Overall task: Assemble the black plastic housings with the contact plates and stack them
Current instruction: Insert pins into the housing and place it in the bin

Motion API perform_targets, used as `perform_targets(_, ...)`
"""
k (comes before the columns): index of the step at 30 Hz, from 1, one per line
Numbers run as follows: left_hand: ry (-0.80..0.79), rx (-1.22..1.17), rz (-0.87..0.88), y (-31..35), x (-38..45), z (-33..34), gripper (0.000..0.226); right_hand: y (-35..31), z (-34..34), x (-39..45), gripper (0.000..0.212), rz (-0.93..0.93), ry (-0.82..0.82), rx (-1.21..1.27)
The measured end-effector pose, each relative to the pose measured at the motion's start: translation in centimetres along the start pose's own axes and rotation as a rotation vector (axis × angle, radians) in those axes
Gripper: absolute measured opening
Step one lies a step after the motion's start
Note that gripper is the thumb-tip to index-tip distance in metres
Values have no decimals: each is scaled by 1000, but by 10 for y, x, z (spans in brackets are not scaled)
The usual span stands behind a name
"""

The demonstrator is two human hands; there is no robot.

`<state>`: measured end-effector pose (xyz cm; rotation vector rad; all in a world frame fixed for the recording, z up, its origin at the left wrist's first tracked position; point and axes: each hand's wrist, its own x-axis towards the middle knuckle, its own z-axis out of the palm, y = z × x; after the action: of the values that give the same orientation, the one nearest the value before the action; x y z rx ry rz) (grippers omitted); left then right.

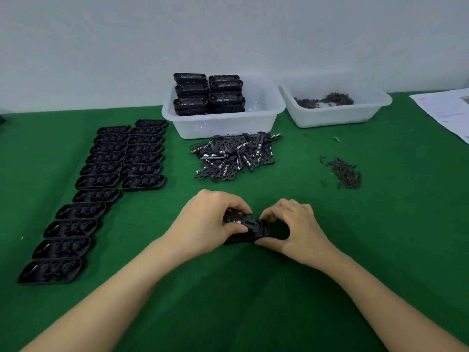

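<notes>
Near the front middle of the green-covered bench (330,288), both hands work on one black oblong plastic housing (253,233) that rests on the cloth. The left hand (205,222) has its fingers curled over a flat black contact plate with bright metal strips (238,218), pressing it down into the housing's open top; the right hand (297,227) pinches the housing's right end between thumb and fingertips.

The housing looks light and rigid, with smooth moulded walls that could slide on the cloth, so bracing it by the short ends seems wise. The plate is thin and probably flexes a little; pressing on its plastic frame instead of the metal strips should spare the contacts.

Empty housings lie in two rows (106,179) towards the left edge. A loose pile of contact plates (236,156) sits mid-bench, in front of a white tub holding stacked finished units (223,123).
</notes>
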<state>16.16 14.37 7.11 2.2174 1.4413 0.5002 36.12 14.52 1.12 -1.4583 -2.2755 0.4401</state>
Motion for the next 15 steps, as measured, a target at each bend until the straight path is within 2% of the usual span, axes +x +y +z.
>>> perform_targets(4,-27,135,50,3,8,2,26,-3,2,1,42,20,18,1)
perform_targets(12,-204,426,171,15,35,4,33,-5,2,1,42,57,22,37)
perform_targets(15,-197,492,199,18,39,5,35,-5,2,0,42,57,41,37)
